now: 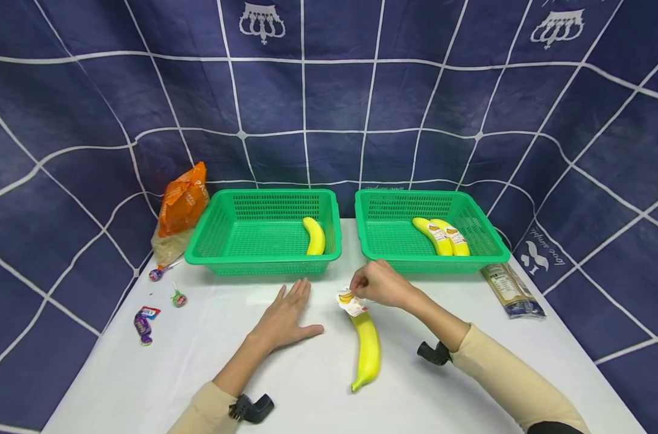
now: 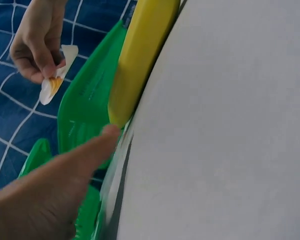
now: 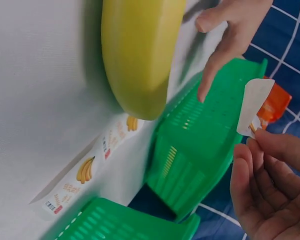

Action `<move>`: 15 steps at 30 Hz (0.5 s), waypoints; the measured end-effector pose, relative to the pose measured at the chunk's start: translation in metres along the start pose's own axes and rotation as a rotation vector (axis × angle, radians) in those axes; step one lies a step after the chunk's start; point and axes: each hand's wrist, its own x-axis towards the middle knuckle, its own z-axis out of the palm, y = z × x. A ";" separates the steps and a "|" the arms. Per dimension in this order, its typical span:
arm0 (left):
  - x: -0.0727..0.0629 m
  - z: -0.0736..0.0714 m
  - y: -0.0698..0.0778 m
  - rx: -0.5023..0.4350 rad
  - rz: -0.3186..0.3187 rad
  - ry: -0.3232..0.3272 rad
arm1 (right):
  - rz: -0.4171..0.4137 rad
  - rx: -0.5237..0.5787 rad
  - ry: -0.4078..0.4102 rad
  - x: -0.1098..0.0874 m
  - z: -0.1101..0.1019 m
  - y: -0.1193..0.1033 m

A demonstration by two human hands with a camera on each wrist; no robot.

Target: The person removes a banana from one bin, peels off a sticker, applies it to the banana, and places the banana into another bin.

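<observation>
My right hand [image 1: 382, 283] pinches a white sticker [image 3: 254, 102] with a printed banana picture between thumb and fingertips. In the right wrist view its plain back shows. Below that hand a yellow banana [image 1: 369, 352] lies lengthwise on the white table, its stem end toward me. The sticker overlaps the banana's far end in the head view, while both wrist views show it held up off the table. My left hand [image 1: 286, 318] rests palm down left of the banana, fingers straight and thumb spread, holding nothing. Beyond the banana lies a strip of banana stickers [image 3: 84, 172].
At the back left, a green basket [image 1: 263, 266] holds one banana [image 1: 315, 236]. Another green basket [image 1: 432, 265] on the right holds two stickered bananas [image 1: 439, 240]. Beside them are an orange bag [image 1: 183, 202], wrapped candies [image 1: 143, 325], a lollipop [image 1: 179, 299] and a flat packet [image 1: 512, 290].
</observation>
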 end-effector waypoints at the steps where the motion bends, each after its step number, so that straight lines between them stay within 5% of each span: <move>1: 0.000 -0.001 0.004 -0.027 0.009 0.006 | 0.002 -0.001 0.007 -0.002 0.000 -0.001; 8: -0.002 -0.002 0.042 -0.274 0.066 -0.024 | 0.018 -0.020 0.057 -0.014 -0.006 -0.005; 15: -0.001 0.009 0.070 -0.394 0.052 -0.088 | 0.034 -0.019 0.073 -0.023 -0.010 -0.008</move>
